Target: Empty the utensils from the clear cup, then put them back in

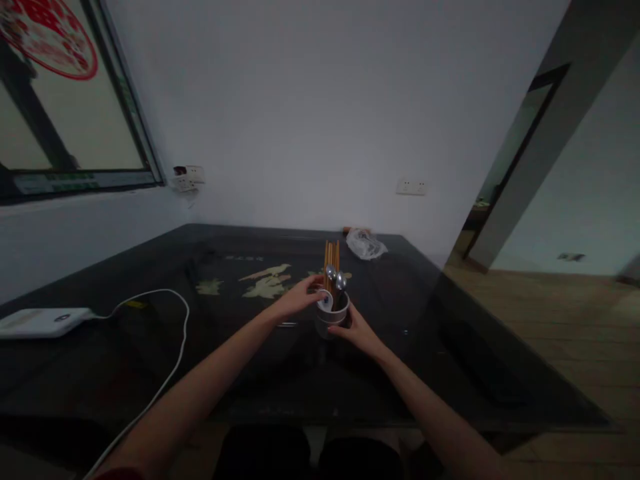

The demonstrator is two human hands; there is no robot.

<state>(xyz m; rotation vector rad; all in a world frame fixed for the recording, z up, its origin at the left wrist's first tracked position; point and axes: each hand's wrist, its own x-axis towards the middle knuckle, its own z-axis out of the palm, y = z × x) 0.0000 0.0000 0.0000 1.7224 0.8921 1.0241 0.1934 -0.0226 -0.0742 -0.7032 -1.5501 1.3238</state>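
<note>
A small white utensil cup point(332, 318) stands on the dark glass table point(150, 320) in front of me. Wooden chopsticks point(331, 261) and two metal spoons point(335, 277) stick up out of it. My left hand point(299, 298) reaches to the cup's rim from the left, its fingers pinched on a white spoon point(326, 301) at the rim. My right hand point(356, 331) rests against the cup's right side, its fingers curled around the wall.
A white device point(45, 321) with a white cable point(170, 347) lies at the table's left. A crumpled clear plastic bag point(366, 245) sits at the far edge. The white wall is behind, a window at left, and wooden floor and a doorway at right.
</note>
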